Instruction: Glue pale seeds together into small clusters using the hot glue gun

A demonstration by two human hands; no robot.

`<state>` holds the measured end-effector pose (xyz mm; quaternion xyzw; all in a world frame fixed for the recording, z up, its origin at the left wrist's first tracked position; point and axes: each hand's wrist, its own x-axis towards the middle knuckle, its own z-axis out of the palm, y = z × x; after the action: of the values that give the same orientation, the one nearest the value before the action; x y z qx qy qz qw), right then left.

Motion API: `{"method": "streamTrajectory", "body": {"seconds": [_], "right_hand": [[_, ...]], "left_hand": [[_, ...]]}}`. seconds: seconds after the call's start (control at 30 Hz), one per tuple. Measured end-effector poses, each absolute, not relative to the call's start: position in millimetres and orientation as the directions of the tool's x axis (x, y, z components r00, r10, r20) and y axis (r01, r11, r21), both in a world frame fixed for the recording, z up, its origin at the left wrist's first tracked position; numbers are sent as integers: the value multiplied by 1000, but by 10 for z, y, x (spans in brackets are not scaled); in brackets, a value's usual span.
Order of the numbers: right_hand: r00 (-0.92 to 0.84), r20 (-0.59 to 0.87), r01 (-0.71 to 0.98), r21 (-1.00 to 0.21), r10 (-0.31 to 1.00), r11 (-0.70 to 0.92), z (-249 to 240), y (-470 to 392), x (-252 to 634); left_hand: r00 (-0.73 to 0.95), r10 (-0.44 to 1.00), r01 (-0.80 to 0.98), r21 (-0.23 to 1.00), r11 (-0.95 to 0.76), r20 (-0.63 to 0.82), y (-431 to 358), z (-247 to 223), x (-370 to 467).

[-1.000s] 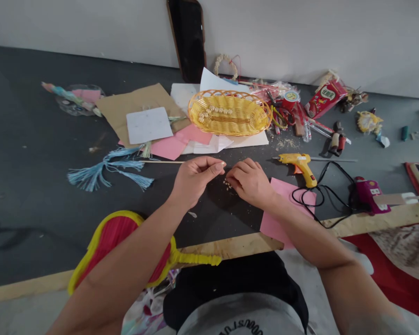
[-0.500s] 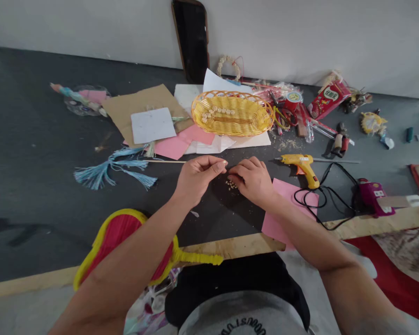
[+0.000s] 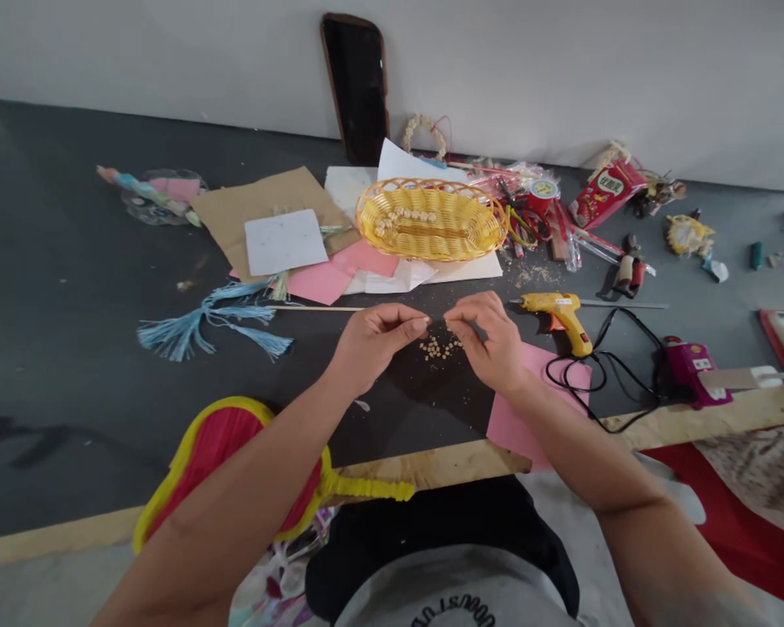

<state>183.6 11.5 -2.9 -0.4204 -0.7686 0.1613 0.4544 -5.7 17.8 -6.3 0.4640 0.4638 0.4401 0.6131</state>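
A thin pale stick [image 3: 320,308] runs sideways from near the blue tassels [image 3: 202,324] into my left hand [image 3: 377,344], whose thumb and fingers are pinched round it. My right hand [image 3: 489,340] is closed in a pinch a little to the right; whatever lies between its fingertips is too small to name. The two sets of fingertips are a short way apart. Small pale beads or pieces [image 3: 439,347] lie scattered on the dark table below and between my hands. Beyond them, a yellow woven basket [image 3: 437,239] holds a short row of pale pieces.
Right of my hands are a yellow glue gun [image 3: 565,313], its black cable and a pink sheet [image 3: 516,427]. Papers [image 3: 284,244] lie left of the basket. A red fan [image 3: 226,444] with yellow edging is under my left forearm. A phone [image 3: 356,87] leans on the wall.
My right hand has lifted off the small pieces and turned, with its fingertips now raised near those of my left hand. More of the scattered pieces show. The view has shifted slightly.
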Motion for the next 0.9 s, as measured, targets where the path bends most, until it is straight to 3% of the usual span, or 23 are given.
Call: {"method": "streamTrajectory", "body": {"seconds": [0.2,0.9], "right_hand": [[-244,662,411,-591,709,694,-15,50,1816],[-290,662,397,-574,691,716,12,57,1866]], "left_hand": [[289,944,-122,971,203,-161,142,-41,-20],[321,935,-93,977,192,-153,128,6,-39]]}}
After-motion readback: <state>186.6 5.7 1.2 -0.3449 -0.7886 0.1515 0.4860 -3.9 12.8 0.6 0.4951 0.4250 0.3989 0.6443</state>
